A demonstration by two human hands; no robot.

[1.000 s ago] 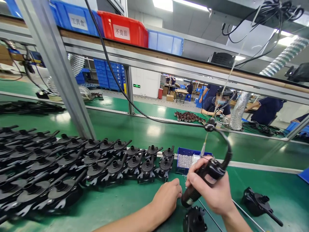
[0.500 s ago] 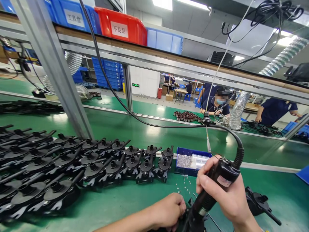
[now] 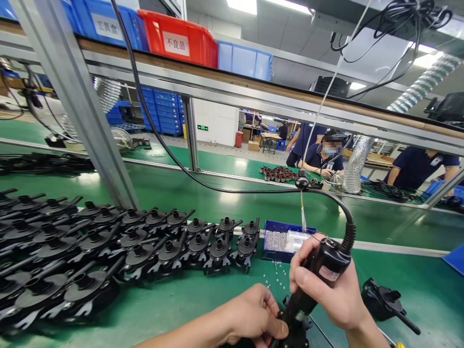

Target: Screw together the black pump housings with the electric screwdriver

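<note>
Screwdriver [image 3: 319, 273] sits in my right hand [image 3: 335, 295], fingers wrapped fully round its black body, the tool tilted with its nose down and to the left. That nose meets the black housing [image 3: 295, 328] at the bottom edge of view, directly under my grip, though the bit itself is hidden. My left hand [image 3: 253, 314] is closed down on the same housing from the left, thumb and fingertips pinching its rim just beside the tool's tip. I see the screwdriver's coiled cable [image 3: 348, 227] arching up from its rear. Loose screws [image 3: 277, 280] dot the green mat [image 3: 174, 309] just above my hands, the blue screw tray [image 3: 286, 239] beyond them. Rows of black housings [image 3: 108, 241] fill the left; another single one [image 3: 384, 299] lies to my right.
</note>
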